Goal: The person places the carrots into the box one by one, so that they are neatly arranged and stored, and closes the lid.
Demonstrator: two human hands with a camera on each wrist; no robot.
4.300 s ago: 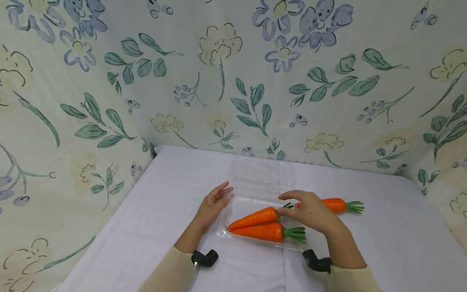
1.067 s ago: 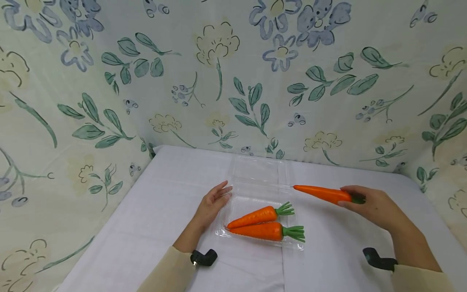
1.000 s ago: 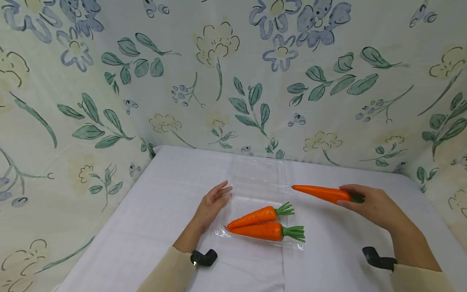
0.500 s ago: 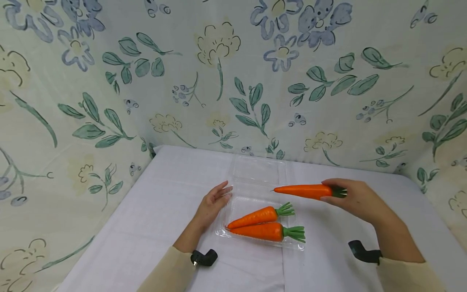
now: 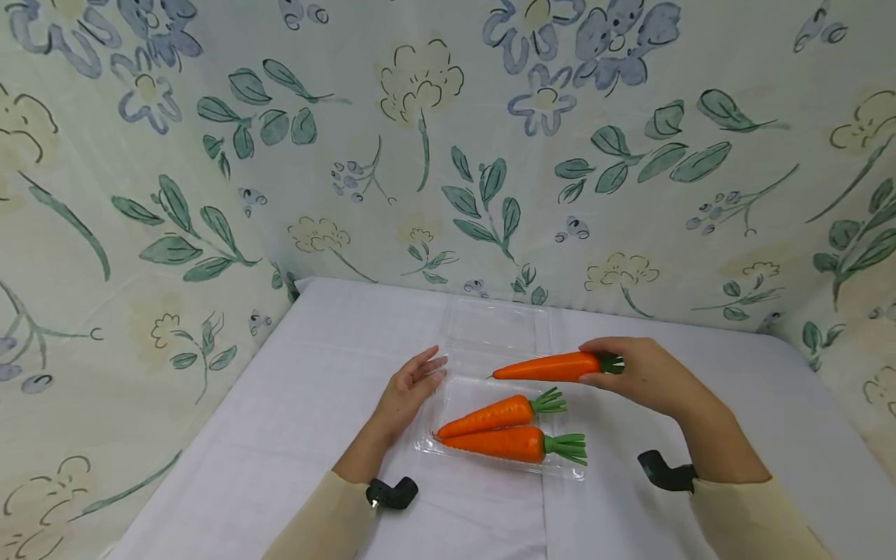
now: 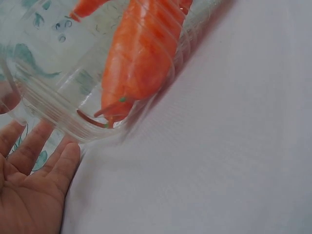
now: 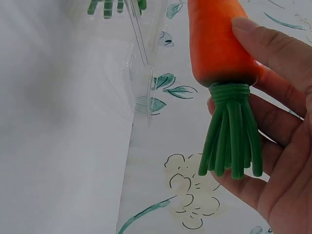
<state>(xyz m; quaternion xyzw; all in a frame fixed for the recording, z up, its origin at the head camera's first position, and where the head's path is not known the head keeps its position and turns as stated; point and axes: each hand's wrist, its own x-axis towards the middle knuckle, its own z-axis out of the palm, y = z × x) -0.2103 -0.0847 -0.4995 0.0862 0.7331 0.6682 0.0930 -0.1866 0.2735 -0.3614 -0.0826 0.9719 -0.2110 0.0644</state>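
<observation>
the held carrot is further left than before, nearer the clear container — right grip pinching its leafy end, left grip relaxed beside the container — two carrots inside.

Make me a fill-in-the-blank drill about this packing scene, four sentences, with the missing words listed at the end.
1. The right hand grips a carrot near its ____-coloured stalks.
2. Besides the gripped one, ____ more carrots lie in the clear box.
3. The lid of the box is ____ rather than closed.
4. In the head view, the left hand is at the box's ____ side.

Missing words: green; two; open; left.
</observation>
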